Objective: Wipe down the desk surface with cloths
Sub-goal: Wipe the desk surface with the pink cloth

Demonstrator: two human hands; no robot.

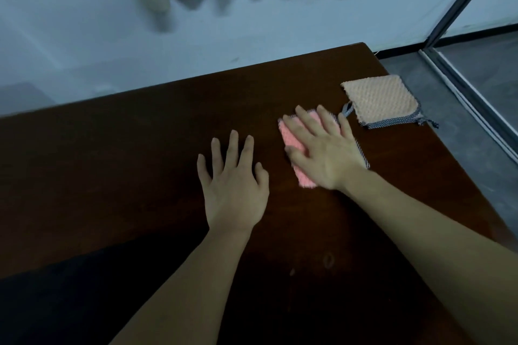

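Right hand [325,148] is pressing flat-fingered, no grip, on pink cloth [297,159] for wiping pressure; left hand [235,190] is resting released, bracing on tabletop [126,148]; peach cloth [381,99] is sitting spare nearby.

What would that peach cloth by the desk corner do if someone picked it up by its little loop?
The peach cloth would probably hang limp; it looks like soft, nubbly fabric lying flat on the desk. It is likely light, being thin and small beside the right hand. Pushed, it would more likely bunch or drag than slide, since its texture looks grippy, though that is a guess.
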